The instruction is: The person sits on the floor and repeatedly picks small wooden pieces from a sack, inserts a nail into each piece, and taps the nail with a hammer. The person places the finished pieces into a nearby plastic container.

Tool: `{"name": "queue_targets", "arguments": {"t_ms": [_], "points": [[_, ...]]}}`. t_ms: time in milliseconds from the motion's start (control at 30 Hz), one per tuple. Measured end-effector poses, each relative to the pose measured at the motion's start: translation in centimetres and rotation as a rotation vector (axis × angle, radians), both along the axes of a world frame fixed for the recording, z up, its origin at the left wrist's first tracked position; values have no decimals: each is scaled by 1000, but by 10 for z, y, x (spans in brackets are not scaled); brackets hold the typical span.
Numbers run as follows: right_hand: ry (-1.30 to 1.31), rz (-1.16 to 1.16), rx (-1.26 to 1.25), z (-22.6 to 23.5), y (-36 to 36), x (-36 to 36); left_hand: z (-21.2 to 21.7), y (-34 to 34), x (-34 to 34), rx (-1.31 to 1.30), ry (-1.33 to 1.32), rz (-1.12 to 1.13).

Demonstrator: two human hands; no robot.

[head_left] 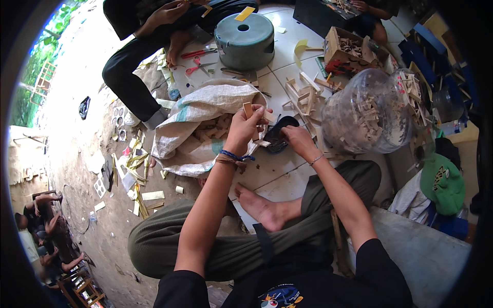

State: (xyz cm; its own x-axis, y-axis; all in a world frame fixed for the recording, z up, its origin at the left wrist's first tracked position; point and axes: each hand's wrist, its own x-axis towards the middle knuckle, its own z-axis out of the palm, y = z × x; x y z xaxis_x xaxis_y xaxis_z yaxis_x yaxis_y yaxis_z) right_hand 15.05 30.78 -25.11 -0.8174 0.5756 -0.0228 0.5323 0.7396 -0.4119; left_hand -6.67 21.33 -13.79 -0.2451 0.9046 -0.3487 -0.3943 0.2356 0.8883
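Two hands, yours: the left hand (250, 122) grips a wood piece (247, 110) between sack (203, 100) and dish (276, 138), presumably raised for clear sight; the right hand (297, 138) bends over the dish, its hold untellable; the sack gapes nearby, likely for reach.

The tiled floor (287, 186) carries a dark object (281, 128) near centre, a green pot (244, 50) upper centre, wooden pieces (308, 98) toward upper right.

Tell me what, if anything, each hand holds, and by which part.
Left hand: a small wooden piece, gripped around its middle. Right hand, at the dark container: cannot tell.
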Motion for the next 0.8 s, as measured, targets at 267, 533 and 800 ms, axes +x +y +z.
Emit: {"name": "queue_targets", "arguments": {"t_ms": [267,533,800], "points": [[470,-357,-695,32,-17,13,-5,-4,6,-53,58,-87],[497,-440,-422,32,-23,21,6,-7,12,-94,127,-59],[123,-177,210,-6,4,-3,16,-5,1,-67,130,-13]]}}
